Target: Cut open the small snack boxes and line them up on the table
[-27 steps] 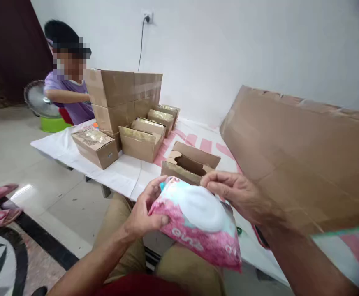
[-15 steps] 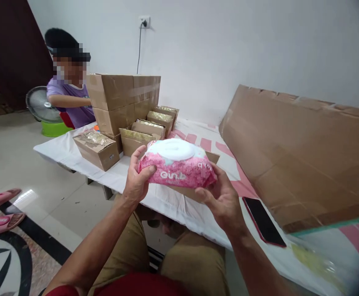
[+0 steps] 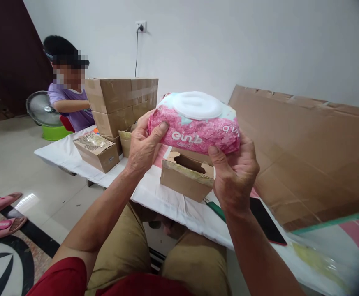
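Note:
A pink pack of wet wipes with a white oval lid is held up in the air between both hands. My left hand grips its left end, thumb on the front face. At the right end my right hand is closed on it, with the thumb pressed on the lower front and the fingers behind. Below the pack, apart from it, an opened cardboard box with a cut-out in its top sits on the white-covered table.
Stacked cartons and a taped box stand at the left of the table. A large cardboard sheet leans at the right. By my right wrist lie a phone and a green object. A person sits beyond the stack.
Both hands have raised the wipes pack upward and slightly to the right, nearer the camera. The opened box beneath it and the green object have come into sight.

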`<state>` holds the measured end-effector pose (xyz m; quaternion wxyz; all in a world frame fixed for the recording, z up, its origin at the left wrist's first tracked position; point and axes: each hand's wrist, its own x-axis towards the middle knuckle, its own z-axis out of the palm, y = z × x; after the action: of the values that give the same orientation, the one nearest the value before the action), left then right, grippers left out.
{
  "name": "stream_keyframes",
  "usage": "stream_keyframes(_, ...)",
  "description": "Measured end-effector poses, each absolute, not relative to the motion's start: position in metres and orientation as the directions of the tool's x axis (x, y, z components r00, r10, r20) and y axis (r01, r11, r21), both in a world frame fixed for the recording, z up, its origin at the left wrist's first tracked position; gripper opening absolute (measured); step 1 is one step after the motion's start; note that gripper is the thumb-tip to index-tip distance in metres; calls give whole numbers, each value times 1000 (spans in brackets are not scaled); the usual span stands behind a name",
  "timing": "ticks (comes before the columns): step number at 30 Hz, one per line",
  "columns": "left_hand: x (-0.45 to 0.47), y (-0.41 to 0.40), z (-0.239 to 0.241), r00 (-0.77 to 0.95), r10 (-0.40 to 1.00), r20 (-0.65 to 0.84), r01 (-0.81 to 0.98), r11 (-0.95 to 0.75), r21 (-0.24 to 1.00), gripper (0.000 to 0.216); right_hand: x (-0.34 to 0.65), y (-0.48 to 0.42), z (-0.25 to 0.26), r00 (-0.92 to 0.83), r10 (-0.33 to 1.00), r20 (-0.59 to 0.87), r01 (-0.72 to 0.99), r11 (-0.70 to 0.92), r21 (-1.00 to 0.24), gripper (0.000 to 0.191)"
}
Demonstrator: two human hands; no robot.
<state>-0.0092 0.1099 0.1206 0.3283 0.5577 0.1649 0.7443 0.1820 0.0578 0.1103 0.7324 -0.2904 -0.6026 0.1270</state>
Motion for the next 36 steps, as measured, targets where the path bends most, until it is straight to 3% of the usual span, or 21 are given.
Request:
stream_keyframes(5, -31, 99, 108, -226, 651, 724, -150, -758, 635, 45, 167, 60, 107, 185, 573, 799, 124, 793, -597, 52)
stream_keyframes(14, -103, 93, 99, -279, 690, 668, -82, -710, 699, 46, 106, 79, 94, 62, 606, 793, 31, 793, -608, 55)
stream_keyframes(20, -153, 106, 4, -350, 851, 392, -104, -451, 887, 52, 51, 109, -24, 6, 723, 691, 241, 669, -703, 57)
stream_keyframes(24, -161, 142, -65, -420, 869, 262, 114, -235, 965, 45, 37, 147, -97, -28, 826, 564, 380, 530, -758, 51)
stream_keyframes(28, -158, 183, -98, -447, 863, 235, 219, -149, 964, 37, 31, 185, -130, -41, 862, 506, 443, 469, -764, 51)
stream_keyframes(32, -149, 196, -111, -487, 839, 243, 316, -90, 945, 51, 26, 208, -143, -78, 890, 450, 518, 422, -744, 47)
stream_keyframes(36, -131, 169, -131, -424, 798, 428, 595, -111, 796, 70, 37, 207, -149, -96, 901, 424, 578, 397, -713, 40)
